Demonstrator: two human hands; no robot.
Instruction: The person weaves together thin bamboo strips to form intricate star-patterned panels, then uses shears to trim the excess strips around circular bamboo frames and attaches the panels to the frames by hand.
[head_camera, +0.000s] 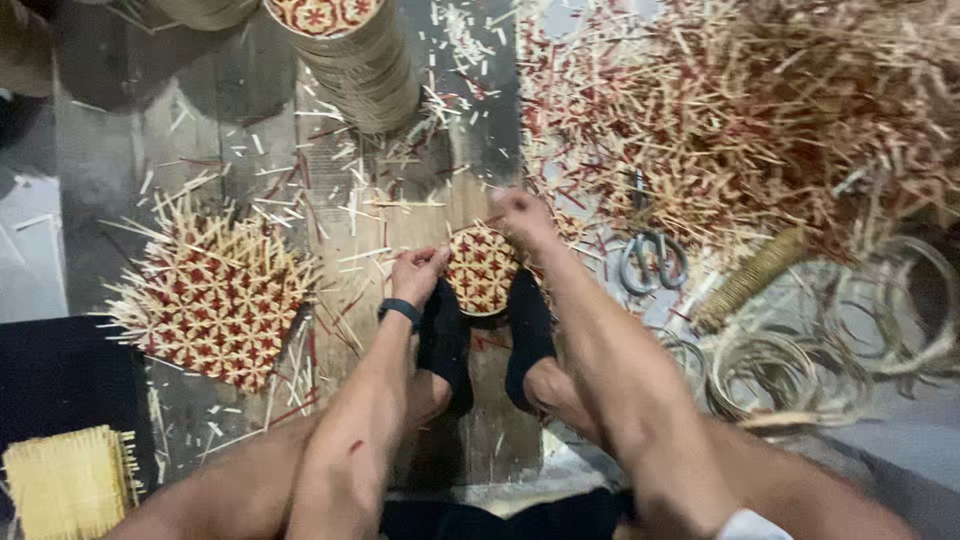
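A small round woven piece (481, 270), patterned in red and pale straw, is braced upright between two feet in black socks (528, 335); the left hand (417, 272) pinches its left rim, fingers closed on the edge; the right hand (522, 215) is curled at its upper right rim, though whether it grips a strand cannot be told; a dark band (400, 310) circles the left wrist; scissors (652, 262) lie near on the right; a heap of cut strips (760, 110) spreads beyond them; coiled hoops (790, 375) sit at lower right; an untrimmed woven panel (215, 300) lies to the left; stacked round rims (350, 55) stand at the top.
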